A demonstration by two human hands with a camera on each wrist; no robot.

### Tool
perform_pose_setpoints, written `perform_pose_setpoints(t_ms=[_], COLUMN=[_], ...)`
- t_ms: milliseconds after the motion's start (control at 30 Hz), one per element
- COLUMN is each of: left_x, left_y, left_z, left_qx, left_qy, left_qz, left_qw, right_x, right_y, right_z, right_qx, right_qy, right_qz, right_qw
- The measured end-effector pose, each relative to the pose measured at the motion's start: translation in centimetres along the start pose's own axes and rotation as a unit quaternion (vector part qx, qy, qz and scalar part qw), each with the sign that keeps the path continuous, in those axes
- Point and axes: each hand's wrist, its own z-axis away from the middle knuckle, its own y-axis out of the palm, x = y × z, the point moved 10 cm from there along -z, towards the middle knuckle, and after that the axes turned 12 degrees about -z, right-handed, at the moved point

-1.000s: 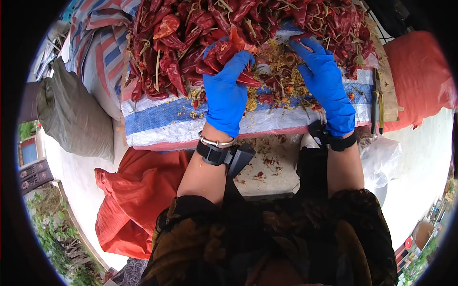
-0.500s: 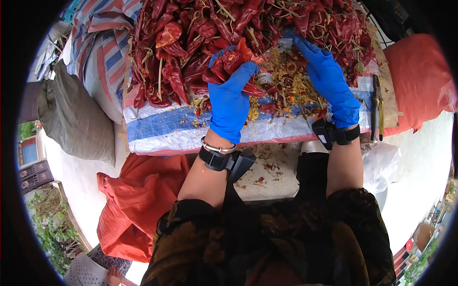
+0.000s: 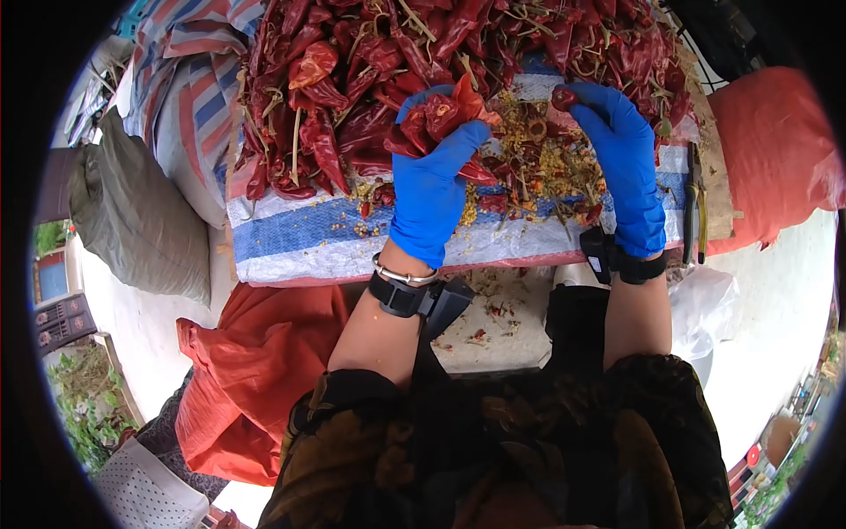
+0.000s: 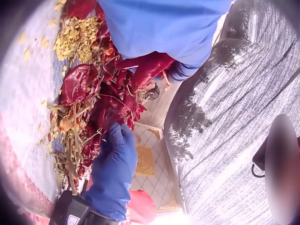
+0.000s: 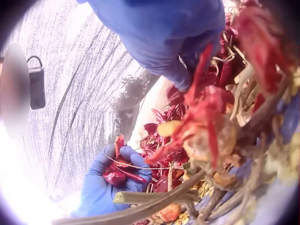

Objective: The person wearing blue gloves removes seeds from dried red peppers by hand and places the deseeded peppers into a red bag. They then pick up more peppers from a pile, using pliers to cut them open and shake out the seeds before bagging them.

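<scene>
My blue-gloved left hand (image 3: pixel 432 181) holds several dried red chilies (image 3: pixel 430 119) between curled fingers and thumb, just in front of the chili heap (image 3: pixel 370 53). In the right wrist view the left hand (image 5: pixel 110 180) is curled round glossy red pods (image 5: pixel 117 173). My right hand (image 3: pixel 624 159), also gloved in blue, pinches a small dark red chili piece (image 3: pixel 564 99) at its fingertips, above scattered yellow seeds and stems (image 3: pixel 546 167). The left wrist view shows the right hand (image 4: pixel 115 164) beside stems and red pods.
A striped woven sheet (image 3: pixel 308 234) covers the work surface. Dark-handled cutters (image 3: pixel 694 203) lie at its right edge. Red sacks stand at right (image 3: pixel 771 150) and lower left (image 3: pixel 264 370), a grey-green sack (image 3: pixel 141 212) at left. Clear plastic (image 3: pixel 705 304) lies below right.
My right hand has drawn back slightly from the heap, its fingers bending to pinch a chili piece. The left hand, still holding its chilies, has shifted slightly right.
</scene>
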Motion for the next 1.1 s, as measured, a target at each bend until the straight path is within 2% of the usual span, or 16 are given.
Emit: perform_pose_setpoints(t_ms=[100,167,333,433,467,533,567,600,667,733,800,833,900,933,967,1100], left_x=[0.0,-1.1,-1.0,-0.5,-0.5,-0.8,-1.1,-1.1,-1.2,-1.1,-0.8,-0.8,-1.2,-1.6,-0.4,-0.6], left_y=[0.4,2.4,4.0,3.8,3.6,3.4,2.8,2.2,1.4,-0.1,-0.6,-0.7,-0.8,-0.9,-1.5,-0.7], left_z=[0.2,0.5,1.5,1.9,2.0,2.2,2.2,2.1,1.9,1.6,1.4,1.4,2.1,2.4,2.3,3.1], left_qx=[0.004,0.078,0.130,0.126,0.121,0.119,0.086,0.055,0.044,0.009,0.021,0.024,0.018,0.009,-0.019,0.010], left_qy=[0.009,0.044,0.051,0.039,0.046,0.054,0.040,0.026,0.039,0.023,0.021,0.021,0.034,0.047,-0.013,0.006], left_qz=[-0.034,-0.060,-0.109,-0.160,-0.191,-0.221,-0.203,-0.183,-0.171,-0.088,-0.042,-0.002,-0.062,-0.123,-0.012,0.000], left_qw=[0.999,0.994,0.984,0.978,0.973,0.967,0.975,0.981,0.983,0.996,0.999,1.000,0.997,0.991,1.000,1.000], right_x=[1.4,2.2,1.6,3.0,3.1,5.9,5.9,6.3,5.7,5.4,4.8,4.4,2.2,2.0,1.7,1.3], right_y=[1.5,2.6,4.7,4.6,4.3,5.3,4.5,3.4,-2.5,-8.5,-13.0,-14.5,-17.8,-18.4,-19.0,-20.7], right_z=[1.1,2.0,3.9,4.5,4.4,4.6,4.5,4.2,3.0,3.1,4.0,4.4,5.2,5.7,6.1,7.4], right_qx=[0.026,0.040,0.047,0.031,0.030,0.086,0.088,0.083,-0.016,-0.114,-0.137,-0.140,-0.148,-0.150,-0.148,-0.166], right_qy=[0.042,0.066,0.096,-0.007,-0.008,-0.118,-0.056,-0.056,-0.014,-0.017,-0.073,-0.072,0.038,0.038,0.046,0.043], right_qz=[-0.070,-0.127,-0.235,-0.150,-0.150,0.031,0.028,0.034,0.087,0.306,0.490,0.493,0.563,0.563,0.566,0.562], right_qw=[0.996,0.989,0.966,0.988,0.988,0.989,0.994,0.994,0.996,0.945,0.858,0.856,0.812,0.812,0.810,0.809])
